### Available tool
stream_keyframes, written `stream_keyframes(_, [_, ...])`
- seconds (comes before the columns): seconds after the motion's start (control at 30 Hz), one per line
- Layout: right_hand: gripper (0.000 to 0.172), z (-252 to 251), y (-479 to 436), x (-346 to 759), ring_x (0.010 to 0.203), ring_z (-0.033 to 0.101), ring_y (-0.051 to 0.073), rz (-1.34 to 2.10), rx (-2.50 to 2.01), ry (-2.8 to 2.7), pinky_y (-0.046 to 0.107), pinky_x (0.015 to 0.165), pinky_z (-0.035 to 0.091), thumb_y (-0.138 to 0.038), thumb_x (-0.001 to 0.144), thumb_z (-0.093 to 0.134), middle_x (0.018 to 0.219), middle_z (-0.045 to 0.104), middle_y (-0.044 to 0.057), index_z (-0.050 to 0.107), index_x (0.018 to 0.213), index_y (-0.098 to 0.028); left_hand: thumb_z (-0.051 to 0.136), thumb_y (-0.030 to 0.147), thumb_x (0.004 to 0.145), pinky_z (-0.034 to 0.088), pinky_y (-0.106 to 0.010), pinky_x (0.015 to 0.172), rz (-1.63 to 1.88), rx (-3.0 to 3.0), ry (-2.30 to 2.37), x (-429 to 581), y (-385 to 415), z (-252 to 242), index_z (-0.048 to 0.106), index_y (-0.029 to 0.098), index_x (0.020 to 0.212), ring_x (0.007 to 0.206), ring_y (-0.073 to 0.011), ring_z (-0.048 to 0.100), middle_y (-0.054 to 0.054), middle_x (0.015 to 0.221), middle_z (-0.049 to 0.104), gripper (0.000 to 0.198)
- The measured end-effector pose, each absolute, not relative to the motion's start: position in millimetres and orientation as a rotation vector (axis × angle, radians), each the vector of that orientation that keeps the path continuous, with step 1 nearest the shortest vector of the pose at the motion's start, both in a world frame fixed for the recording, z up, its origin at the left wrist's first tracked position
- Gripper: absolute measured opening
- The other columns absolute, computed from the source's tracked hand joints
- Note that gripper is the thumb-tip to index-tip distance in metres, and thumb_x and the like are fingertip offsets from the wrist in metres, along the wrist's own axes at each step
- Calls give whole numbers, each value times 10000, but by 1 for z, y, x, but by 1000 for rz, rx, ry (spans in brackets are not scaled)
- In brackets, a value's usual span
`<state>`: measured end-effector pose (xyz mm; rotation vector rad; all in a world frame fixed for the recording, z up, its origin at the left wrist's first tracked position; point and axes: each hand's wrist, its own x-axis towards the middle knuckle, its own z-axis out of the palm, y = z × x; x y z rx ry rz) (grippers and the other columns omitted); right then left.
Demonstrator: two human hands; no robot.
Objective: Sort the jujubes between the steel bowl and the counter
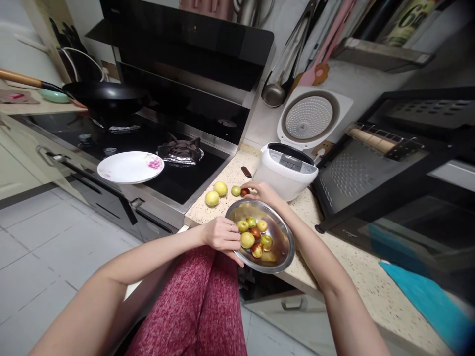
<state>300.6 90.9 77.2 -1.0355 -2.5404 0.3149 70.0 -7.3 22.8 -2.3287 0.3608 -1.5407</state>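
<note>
My left hand point(222, 235) is closed on the near left rim of a steel bowl point(284, 247), which tilts toward me at the counter's edge. In the bowl lie several small fruits: yellow-green ones, a larger yellow one point(247, 240) and reddish-brown jujubes point(257, 249). Beyond the bowl, my right hand point(261, 192) reaches to the counter, its fingertips closed about a red-brown jujube point(244, 192). Beside that jujube is a small green fruit point(236, 191). Two yellow fruits like lemons point(216, 193) rest farther left.
A rice cooker point(284, 170) with its lid raised stands behind my right hand, a small dark brown object point(246, 172) beside it. A white flowered plate point(129, 168) sits over the stove's front edge; a wok point(106, 96) is beyond. Right are a black oven point(401, 198) and blue cloth point(423, 301).
</note>
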Motion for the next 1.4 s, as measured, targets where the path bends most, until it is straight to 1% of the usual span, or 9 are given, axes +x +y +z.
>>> stream_keyframes(0.2, [266,75,83,312,983,694,231,257,-1007,-2513,368,909,546,-319,982,650,1117,748,115,723,1187,-166,627,759,884,389,-237,450,-1386,-2369,273,66,-5,17,527,201,573,469,-95,503,51,494,422,647])
stream_keyframes(0.43, [274,95,34,330,1098,687,267,74,-942,-2193,452,995,555,-350,1003,630,1180,732,136,702,1220,-201,649,609,962,443,-226,500,-1454,-2332,267,64,-8,28,520,191,575,495,-91,528,46,518,486,584])
stream_keyframes(0.63, [280,101,-13,316,1128,707,271,295,-863,-2195,461,1034,563,-400,962,717,1186,764,117,729,1181,-226,670,437,1000,521,-217,608,-1389,-2380,221,64,-8,31,580,179,640,579,-105,613,27,573,580,452])
stream_keyframes(0.73, [289,101,-23,310,1112,717,265,429,-777,-2288,442,1019,574,-383,944,749,1170,769,115,735,1176,-212,581,346,1056,561,-223,664,-1384,-2415,228,62,-8,30,618,174,690,615,-116,645,10,602,617,406])
stream_keyframes(0.87, [277,105,-28,308,1072,724,257,563,-739,-2341,437,998,580,-381,923,773,1135,776,103,744,1139,-210,490,311,1091,601,-231,723,-1400,-2463,245,58,-7,28,644,183,733,645,-124,680,-8,633,661,410])
stream_keyframes(1.0, [263,108,-33,306,1062,724,244,668,-671,-2395,426,986,581,-362,907,794,1129,775,88,748,1123,-219,529,256,1072,630,-219,753,-1400,-2470,211,56,-8,27,677,183,778,649,-118,713,0,622,678,338])
stream_keyframes(1.13, [230,106,-38,302,1100,715,226,718,-597,-2451,416,1009,565,-311,949,743,1176,764,81,737,1165,-230,572,173,1041,664,-229,860,-1387,-2399,239,54,-10,31,722,166,855,712,-115,763,-2,716,754,238])
stream_keyframes(1.27, [246,104,-40,298,1103,718,229,722,-607,-2456,405,1007,563,-328,961,731,1190,767,83,735,1185,-229,619,188,1023,659,-250,971,-1384,-2448,238,49,-12,33,752,178,939,856,-124,803,-6,846,805,158])
stream_keyframes(1.4, [267,101,-42,293,1026,742,231,700,-694,-2438,384,965,576,-377,944,758,1120,790,78,755,1161,-221,629,209,1025,663,-206,909,-1401,-2423,208,45,-10,31,773,198,966,872,-116,800,-2,867,812,156])
